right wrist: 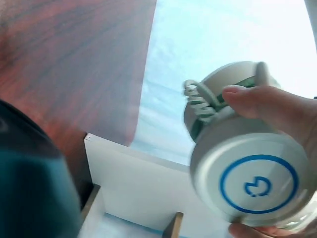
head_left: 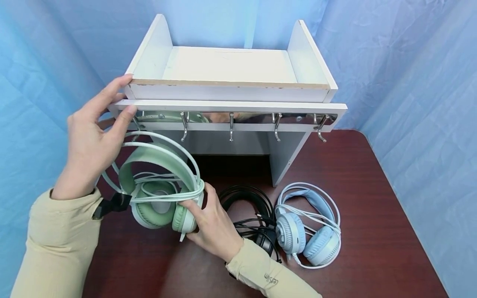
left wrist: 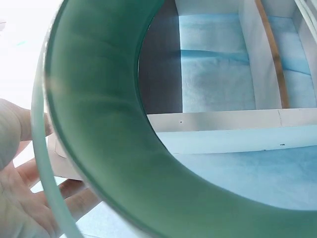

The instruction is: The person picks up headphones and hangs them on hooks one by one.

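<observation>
Green-and-white headphones (head_left: 160, 156) hang in the air below the left end of a white shelf (head_left: 231, 93), their cable wound around them. My right hand (head_left: 215, 227) grips them by one ear cup (right wrist: 257, 181); the thumb lies across the cup's edge in the right wrist view. With thumb in front and fingers behind, my left hand (head_left: 91, 138) holds the shelf's left end. The leftmost hook (head_left: 137, 123) is close to the top of the headband; whether they touch I cannot tell. In the left wrist view the green headband (left wrist: 94, 109) covers much of the scene.
Light-blue headphones (head_left: 309, 225) lie on the dark red table (head_left: 372, 215) at right, beside black headphones (head_left: 247, 203) with a bundled cable. Several metal hooks (head_left: 231, 126) line the shelf's front rail. Blue curtains (head_left: 410, 74) surround the table.
</observation>
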`<state>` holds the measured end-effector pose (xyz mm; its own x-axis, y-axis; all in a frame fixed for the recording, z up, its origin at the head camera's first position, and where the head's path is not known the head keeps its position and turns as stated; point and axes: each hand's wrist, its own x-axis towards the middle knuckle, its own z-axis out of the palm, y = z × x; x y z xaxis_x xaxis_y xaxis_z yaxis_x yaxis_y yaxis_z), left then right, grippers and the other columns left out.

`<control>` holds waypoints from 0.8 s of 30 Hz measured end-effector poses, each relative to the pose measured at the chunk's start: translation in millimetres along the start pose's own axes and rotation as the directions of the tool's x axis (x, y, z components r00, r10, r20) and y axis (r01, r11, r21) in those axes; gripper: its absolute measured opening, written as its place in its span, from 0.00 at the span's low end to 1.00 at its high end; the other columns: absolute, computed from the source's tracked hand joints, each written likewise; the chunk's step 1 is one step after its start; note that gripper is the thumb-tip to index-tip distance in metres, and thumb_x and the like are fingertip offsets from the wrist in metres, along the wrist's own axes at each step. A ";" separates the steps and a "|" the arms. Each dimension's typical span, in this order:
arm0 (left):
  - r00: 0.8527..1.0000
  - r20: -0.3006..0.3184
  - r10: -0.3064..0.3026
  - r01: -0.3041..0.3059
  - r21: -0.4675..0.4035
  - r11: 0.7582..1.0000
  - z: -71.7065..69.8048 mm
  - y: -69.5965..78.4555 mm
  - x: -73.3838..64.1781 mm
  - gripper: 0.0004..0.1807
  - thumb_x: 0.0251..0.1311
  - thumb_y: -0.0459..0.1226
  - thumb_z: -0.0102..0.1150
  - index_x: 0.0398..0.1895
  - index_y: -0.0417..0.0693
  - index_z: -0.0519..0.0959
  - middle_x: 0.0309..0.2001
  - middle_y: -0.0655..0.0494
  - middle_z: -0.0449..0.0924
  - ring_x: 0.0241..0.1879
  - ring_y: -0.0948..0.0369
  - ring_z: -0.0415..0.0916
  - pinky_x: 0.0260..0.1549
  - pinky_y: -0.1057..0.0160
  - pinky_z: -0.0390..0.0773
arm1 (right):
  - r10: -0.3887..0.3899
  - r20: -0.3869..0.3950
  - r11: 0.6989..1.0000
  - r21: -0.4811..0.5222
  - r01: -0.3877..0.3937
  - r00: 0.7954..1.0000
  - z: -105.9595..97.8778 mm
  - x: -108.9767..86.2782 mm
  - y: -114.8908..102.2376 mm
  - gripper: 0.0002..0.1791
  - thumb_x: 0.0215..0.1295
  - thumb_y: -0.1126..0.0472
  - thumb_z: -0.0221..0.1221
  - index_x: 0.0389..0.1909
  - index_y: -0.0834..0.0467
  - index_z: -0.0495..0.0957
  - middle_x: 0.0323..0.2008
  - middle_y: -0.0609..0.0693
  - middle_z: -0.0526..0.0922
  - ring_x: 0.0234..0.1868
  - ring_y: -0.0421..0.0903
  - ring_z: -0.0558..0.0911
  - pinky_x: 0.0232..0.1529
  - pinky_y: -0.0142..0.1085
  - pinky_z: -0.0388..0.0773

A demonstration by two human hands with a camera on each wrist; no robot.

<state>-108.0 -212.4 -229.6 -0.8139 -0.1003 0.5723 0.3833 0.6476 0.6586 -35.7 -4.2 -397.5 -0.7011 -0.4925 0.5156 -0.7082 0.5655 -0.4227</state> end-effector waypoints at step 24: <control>1.000 0.002 -0.031 0.031 0.005 1.000 0.4 0.3 -0.6 0.24 0.63 0.38 0.60 0.62 0.68 0.75 0.61 0.55 0.76 0.53 0.74 0.74 0.51 0.74 0.75 | 0.010 0.209 0.997 0.071 -0.026 0.978 -2.4 19.4 10.0 0.37 0.46 0.55 0.75 0.56 0.49 0.66 0.64 0.62 0.54 0.56 0.51 0.74 0.51 0.35 0.77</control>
<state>-107.5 -211.9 -229.9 -0.8260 -0.1191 0.5509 0.3559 0.6477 0.6736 -56.2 -6.5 -389.9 -0.7101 -0.6144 0.3439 -0.6942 0.5292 -0.4879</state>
